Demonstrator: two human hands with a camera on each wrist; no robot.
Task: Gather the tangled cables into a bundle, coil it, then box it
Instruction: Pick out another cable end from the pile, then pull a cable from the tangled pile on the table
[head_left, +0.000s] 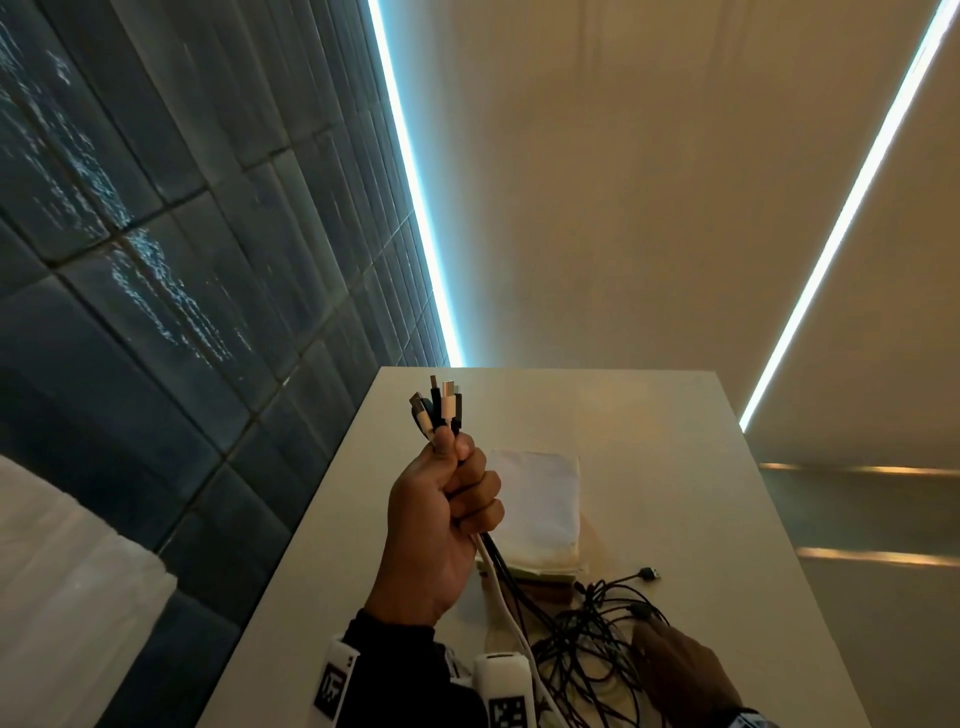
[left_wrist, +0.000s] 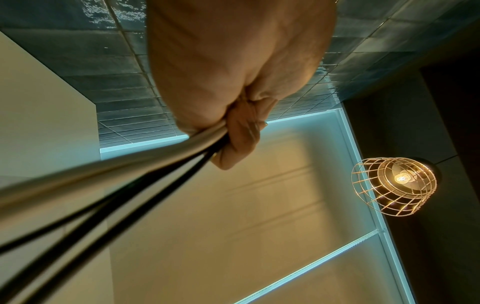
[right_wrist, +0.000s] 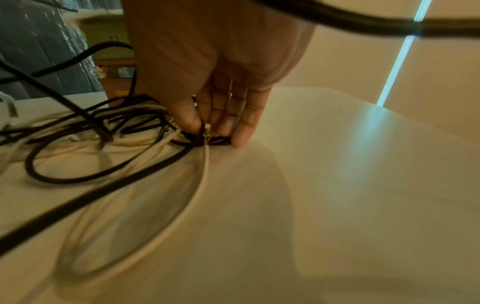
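Observation:
My left hand is raised above the table and grips a bunch of black and white cables; their plug ends stick up out of the fist. In the left wrist view the cables run down out of the left hand. The rest of the cables lie in a tangle on the white table. My right hand reaches down onto the tangle's right edge. In the right wrist view its fingertips pinch dark cable loops against the table.
A white cloth pouch lies on a small box behind the tangle. A loose black plug lies to its right. A dark tiled wall stands left of the table. A caged lamp hangs overhead.

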